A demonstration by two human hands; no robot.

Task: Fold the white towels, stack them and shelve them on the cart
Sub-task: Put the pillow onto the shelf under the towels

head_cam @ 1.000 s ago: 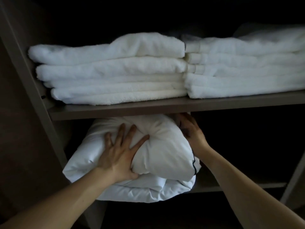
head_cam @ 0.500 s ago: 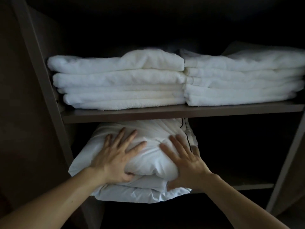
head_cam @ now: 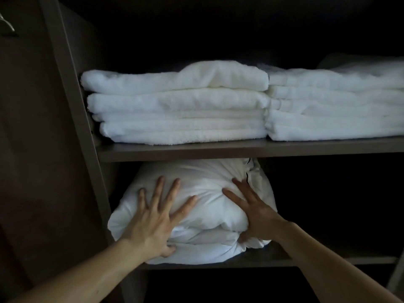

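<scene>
Two stacks of folded white towels lie side by side on the upper shelf [head_cam: 240, 149]: the left stack [head_cam: 177, 106] and the right stack [head_cam: 334, 106], touching each other. On the lower shelf [head_cam: 317, 260] sits a puffy white bundle of bedding [head_cam: 203, 178] with a thin dark trim line. My left hand [head_cam: 153, 217] presses flat on its front with fingers spread. My right hand [head_cam: 253, 211] presses on its right side, thumb tucked under a fold.
A dark wooden upright post [head_cam: 72, 110] bounds the shelves on the left, with a dark panel [head_cam: 28, 149] beyond it. The right half of the lower shelf is dark. A pale upright [head_cam: 396, 278] shows at the bottom right.
My right hand came from the bundle's top right corner to its front right side. The bundle sits deeper in the lower shelf. The view has dropped and drawn closer.
</scene>
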